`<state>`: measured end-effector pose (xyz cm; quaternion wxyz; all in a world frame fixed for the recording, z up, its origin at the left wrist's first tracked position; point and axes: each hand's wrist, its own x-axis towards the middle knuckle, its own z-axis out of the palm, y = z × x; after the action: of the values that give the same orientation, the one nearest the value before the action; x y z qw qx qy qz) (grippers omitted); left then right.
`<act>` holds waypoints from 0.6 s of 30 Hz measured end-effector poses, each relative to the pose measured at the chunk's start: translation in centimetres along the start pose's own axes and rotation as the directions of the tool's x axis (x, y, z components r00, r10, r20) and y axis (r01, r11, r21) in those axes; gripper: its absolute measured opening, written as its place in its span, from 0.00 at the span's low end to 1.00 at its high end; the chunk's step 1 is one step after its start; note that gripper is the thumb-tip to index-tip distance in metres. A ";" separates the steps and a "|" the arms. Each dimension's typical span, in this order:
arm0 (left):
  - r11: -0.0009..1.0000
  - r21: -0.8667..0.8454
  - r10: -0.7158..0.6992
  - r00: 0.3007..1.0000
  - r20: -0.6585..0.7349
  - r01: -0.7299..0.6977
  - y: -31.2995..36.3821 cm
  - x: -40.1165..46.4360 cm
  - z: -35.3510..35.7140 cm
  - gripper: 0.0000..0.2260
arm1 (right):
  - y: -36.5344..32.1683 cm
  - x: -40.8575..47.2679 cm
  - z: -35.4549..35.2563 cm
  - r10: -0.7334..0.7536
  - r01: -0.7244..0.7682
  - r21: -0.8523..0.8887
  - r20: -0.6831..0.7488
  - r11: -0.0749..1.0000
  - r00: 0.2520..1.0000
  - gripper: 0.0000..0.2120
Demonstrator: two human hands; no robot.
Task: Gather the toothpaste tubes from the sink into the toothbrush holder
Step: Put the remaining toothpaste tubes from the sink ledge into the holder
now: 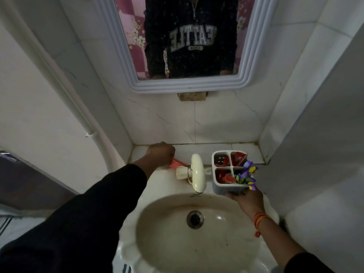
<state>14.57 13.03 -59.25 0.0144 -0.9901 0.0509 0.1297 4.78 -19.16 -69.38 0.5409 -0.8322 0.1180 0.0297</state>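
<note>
a: start at the fingers. what is the left hand (160,153) doing?

b: it's curled into a closed fist around the end of a red toothpaste tube (178,163), at the back left of the sink (232,255) rim, close to the tiled ledge (197,149). the tube pokes out of the fist toward the tap (198,177), lying low and slanted, its far end just beside the tap's handle.

a: and the right hand (247,200)?

b: fingers are under and around the base of the toothbrush holder (226,189), gripping it from below (the fingertips themselves are mostly hidden by the holder). it's held above the right rim of the sink, just right of the tap, and seems tipped slightly toward the camera.

a: what's in the holder?

b: four compartments. red tubes (238,158) show in the back right one, and more red packaging in the front left. the front right holds a bunch of purple and yellow items (247,174) that i can't identify. the back left looks mostly bare, though something red shows at its edge.

a: further out?

b: a red thread band (260,219) on the right wrist, a dark sleeve (88,213) on the left arm. the basin shows only its drain (195,219). above hangs a white-framed mirror (189,85).
</note>
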 end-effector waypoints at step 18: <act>0.573 -0.648 0.262 0.861 -0.435 -0.502 11.3 -6.4 -16.1 0.06 | -1.2 -1.0 -0.2 -0.023 0.018 -0.101 -0.050 0.995 0.998 0.36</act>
<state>11.36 1.77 -42.19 -0.4263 -0.8799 0.2098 -0.0086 4.03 -18.72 -67.98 0.4954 -0.8601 0.1214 0.0089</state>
